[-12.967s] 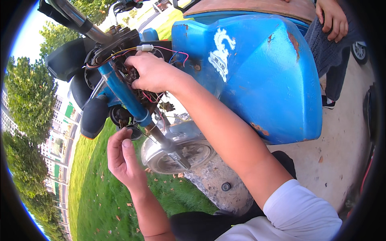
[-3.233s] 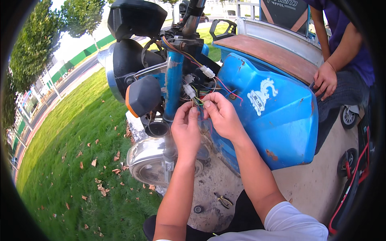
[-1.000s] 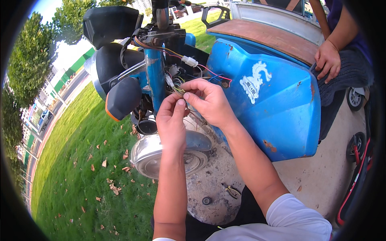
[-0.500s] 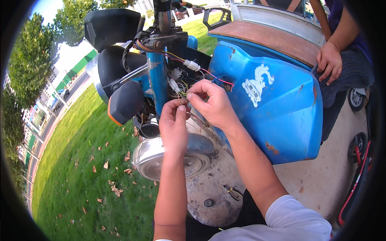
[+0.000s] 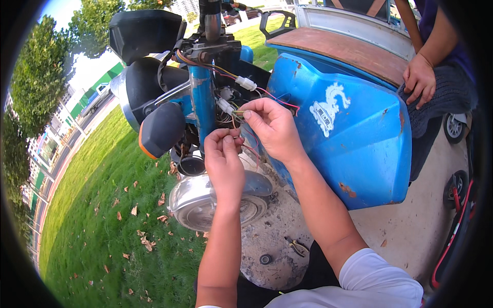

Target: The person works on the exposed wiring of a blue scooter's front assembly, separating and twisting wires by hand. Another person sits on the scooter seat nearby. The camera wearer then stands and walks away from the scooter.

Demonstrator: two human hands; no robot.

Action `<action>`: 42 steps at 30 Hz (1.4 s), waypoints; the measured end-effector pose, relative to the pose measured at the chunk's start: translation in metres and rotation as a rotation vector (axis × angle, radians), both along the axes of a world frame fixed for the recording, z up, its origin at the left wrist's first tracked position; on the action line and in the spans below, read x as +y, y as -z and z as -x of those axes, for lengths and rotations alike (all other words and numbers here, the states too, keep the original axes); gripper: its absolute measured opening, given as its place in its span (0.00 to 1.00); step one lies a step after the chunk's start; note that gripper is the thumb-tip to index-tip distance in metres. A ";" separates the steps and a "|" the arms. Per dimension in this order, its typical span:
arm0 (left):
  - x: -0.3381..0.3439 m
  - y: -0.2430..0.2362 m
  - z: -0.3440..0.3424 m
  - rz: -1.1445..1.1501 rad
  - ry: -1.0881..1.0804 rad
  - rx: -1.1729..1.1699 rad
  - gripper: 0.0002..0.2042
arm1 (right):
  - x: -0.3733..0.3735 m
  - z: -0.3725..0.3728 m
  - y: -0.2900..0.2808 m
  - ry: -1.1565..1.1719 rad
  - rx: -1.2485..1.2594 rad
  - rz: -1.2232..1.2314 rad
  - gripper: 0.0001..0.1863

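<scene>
My left hand point(image 5: 224, 156) is closed in a pinch on a thin reddish-brown wire point(image 5: 250, 149) in front of the blue steering column point(image 5: 200, 97) of a three-wheeled vehicle. Just above and to the right, my right hand point(image 5: 275, 128) pinches a thin yellow-green wire point(image 5: 239, 111) beside a white plug connector point(image 5: 225, 106). The exact wire ends are hidden by my fingertips. Higher up, a second white connector point(image 5: 246, 83) joins yellow and pink-red wires. More loose wires hang around the column.
A dented blue body panel point(image 5: 359, 149) stands at the right. Below my hands is the front wheel under a silver mudguard point(image 5: 192, 192). Pliers point(image 5: 297, 246) and a black ring point(image 5: 265, 259) lie on the ground. Another person's hand point(image 5: 420, 79) rests at the upper right.
My hands have drawn slightly apart: the right fingertips are higher, the left ones a little lower. Wires now show between them. A white vehicle has come into view on the road.
</scene>
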State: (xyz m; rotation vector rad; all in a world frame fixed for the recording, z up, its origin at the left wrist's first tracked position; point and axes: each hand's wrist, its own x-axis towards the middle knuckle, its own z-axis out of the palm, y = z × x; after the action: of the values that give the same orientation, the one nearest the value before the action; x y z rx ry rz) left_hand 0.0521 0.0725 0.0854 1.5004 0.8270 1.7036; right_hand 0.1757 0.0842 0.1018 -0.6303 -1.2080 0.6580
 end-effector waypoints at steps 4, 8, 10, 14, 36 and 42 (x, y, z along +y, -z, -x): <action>-0.016 0.015 0.008 -0.071 -0.043 0.112 0.09 | 0.000 0.002 0.001 -0.079 0.033 -0.008 0.06; -0.041 0.040 0.029 -0.272 -0.169 0.371 0.11 | 0.003 0.003 -0.001 -0.083 0.050 0.000 0.06; -0.056 0.054 0.043 -0.266 -0.075 0.400 0.12 | 0.007 0.004 -0.003 -0.080 0.067 -0.009 0.06; -0.076 0.086 0.073 -0.031 -0.005 0.577 0.06 | 0.009 0.003 -0.003 -0.129 0.128 0.032 0.06; -0.080 0.189 0.141 0.247 0.183 0.937 0.17 | 0.000 -0.002 -0.003 0.104 -0.364 0.005 0.08; -0.079 0.192 0.142 0.291 0.192 0.985 0.16 | 0.002 0.001 -0.005 0.046 -0.165 0.005 0.07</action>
State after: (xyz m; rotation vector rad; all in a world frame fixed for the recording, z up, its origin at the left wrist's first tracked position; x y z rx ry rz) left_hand -0.0900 -0.0065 -0.1070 2.1080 1.2821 0.5879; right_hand 0.1747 0.0860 0.1069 -0.7253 -1.3409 0.5796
